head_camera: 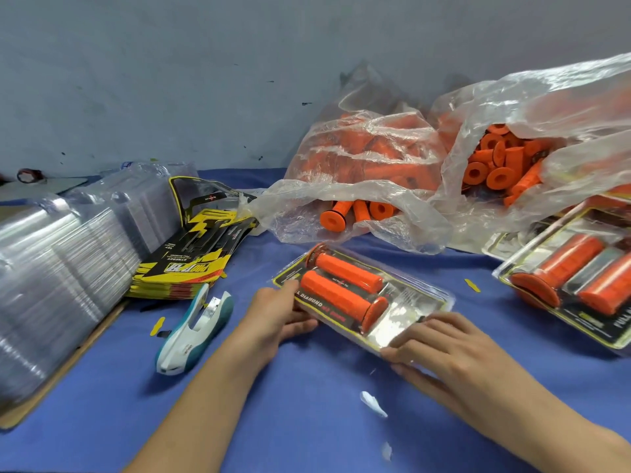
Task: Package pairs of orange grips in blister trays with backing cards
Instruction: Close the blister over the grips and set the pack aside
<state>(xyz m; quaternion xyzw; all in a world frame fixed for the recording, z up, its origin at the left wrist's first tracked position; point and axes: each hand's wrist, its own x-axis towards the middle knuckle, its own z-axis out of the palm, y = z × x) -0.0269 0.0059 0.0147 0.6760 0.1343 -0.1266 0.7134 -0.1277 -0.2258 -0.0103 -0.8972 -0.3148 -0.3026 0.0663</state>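
A clear blister tray (409,302) with a black and yellow backing card lies on the blue cloth at centre. Two orange grips (341,285) sit side by side in it. My left hand (276,319) grips the tray's left edge, thumb on top. My right hand (444,346) holds the tray's near right corner, fingers curled over its edge. Loose orange grips (502,165) fill two clear plastic bags at the back. Packed blister packs (580,278) lie at the right.
Stacks of empty clear trays (68,268) stand at the left. Beside them lies a pile of yellow and black backing cards (191,261). A white and teal tape dispenser (194,326) rests on the blue cloth (307,421). Small scraps are scattered near the front.
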